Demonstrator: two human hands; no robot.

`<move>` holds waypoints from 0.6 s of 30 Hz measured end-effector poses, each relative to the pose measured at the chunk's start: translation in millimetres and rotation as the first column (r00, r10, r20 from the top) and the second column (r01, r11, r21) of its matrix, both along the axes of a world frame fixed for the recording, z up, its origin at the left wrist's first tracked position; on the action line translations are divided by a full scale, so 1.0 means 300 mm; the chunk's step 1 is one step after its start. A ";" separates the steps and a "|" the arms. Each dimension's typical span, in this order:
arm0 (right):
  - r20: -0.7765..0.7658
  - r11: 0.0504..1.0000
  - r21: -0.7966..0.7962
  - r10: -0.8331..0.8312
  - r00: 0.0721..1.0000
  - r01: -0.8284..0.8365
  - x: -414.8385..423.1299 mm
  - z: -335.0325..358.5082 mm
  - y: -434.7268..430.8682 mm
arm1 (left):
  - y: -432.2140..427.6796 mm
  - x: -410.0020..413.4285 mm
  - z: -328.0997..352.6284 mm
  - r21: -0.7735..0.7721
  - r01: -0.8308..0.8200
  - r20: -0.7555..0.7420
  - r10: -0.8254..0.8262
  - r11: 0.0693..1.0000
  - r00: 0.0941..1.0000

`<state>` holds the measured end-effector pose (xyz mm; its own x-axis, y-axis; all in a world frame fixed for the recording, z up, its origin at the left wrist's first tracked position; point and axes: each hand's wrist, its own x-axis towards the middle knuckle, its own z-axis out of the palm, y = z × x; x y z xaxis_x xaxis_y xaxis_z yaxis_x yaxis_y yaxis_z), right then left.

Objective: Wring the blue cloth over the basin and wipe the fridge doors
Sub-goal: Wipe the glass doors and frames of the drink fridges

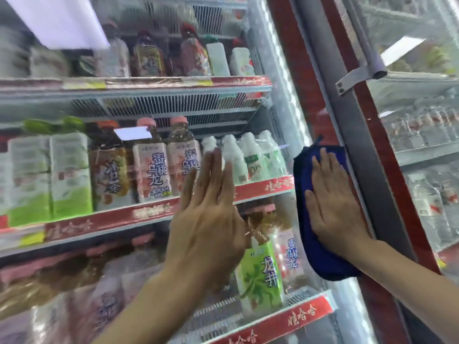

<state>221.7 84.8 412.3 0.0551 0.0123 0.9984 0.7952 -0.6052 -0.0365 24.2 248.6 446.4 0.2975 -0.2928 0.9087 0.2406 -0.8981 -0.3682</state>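
Note:
The blue cloth [308, 219] lies flat against the right edge of the glass fridge door [139, 100], beside the red and grey door frame [360, 135]. My right hand [332, 207] presses on the cloth with straight fingers pointing up. My left hand [208, 219] lies flat on the glass to the left of the cloth, fingers straight and spread a little, holding nothing. No basin is in view.
Behind the glass, shelves with red price strips [154, 212] hold several drink bottles and cartons. A second glass door [422, 145] with water bottles behind it stands to the right. A white paper sheet [59, 21] is stuck at the top left. A grey bracket [355, 78] crosses the frame.

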 end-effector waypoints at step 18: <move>0.195 0.963 -0.269 0.049 0.980 0.006 -0.327 -0.025 0.332 | 0.259 -0.371 -0.037 -0.112 -0.144 0.092 0.154 0.983 0.984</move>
<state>123.7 184.4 404.8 -0.1460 0.2785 0.9493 0.7830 -0.5540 0.2830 -87.2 326.2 435.2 0.2372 -0.1540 0.9592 0.4052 -0.8817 -0.2418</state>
